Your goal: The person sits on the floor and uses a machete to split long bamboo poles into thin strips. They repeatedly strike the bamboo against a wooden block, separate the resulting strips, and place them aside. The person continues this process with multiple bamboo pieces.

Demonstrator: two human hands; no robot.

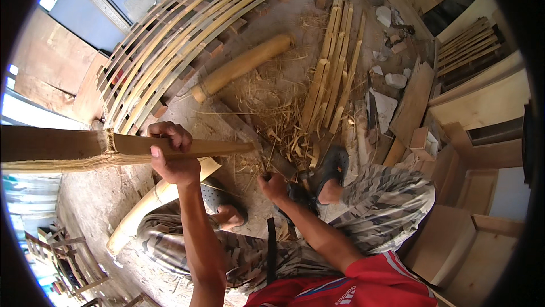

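A long split bamboo piece (136, 146) crosses from the left edge toward the middle, with a knot ridge partway along. My left hand (175, 152) is closed round it, thumb pressing on its near side. By the bamboo's right end, my right hand (274, 186) is closed in a fist between my feet. A narrow tool, looking like a knife blade (260, 160), sticks up from that fist close to the bamboo's tip. Its handle is hidden in my fingers. Below my left hand, a thick pale bamboo length (150, 211) slants beside my leg.
A whole bamboo pole (244, 65) lies on the floor ahead. Split bamboo lengths (326, 74) lie to its right, among shavings (284, 128). Long slats (193, 28) rest on bricks at the far left. Rubble (395, 80) and wooden boxes (482, 193) stand at right.
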